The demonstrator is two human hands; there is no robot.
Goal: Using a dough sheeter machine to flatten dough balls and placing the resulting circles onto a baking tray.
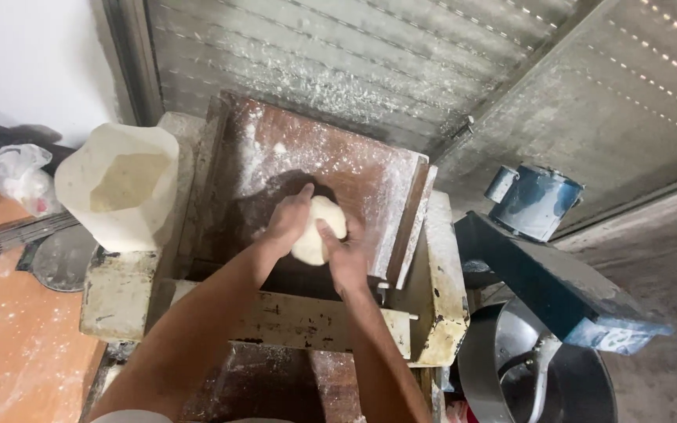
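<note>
Cupping the dough ball [316, 229], left hand [290, 219] and right hand [346, 254].

Board: a brown wooden board [354, 168] with raised side edges, dusted with flour, sloping away from me on a worn cream frame [307, 321].
On the board: the lump of dough [319, 231] under my hands, plus loose flour (thickest toward the far corners).
Table: an orange table [9, 352] to my left, floury too.
On the table: a round metal lid [60, 262] and a crumpled plastic bag [21, 176].
</note>
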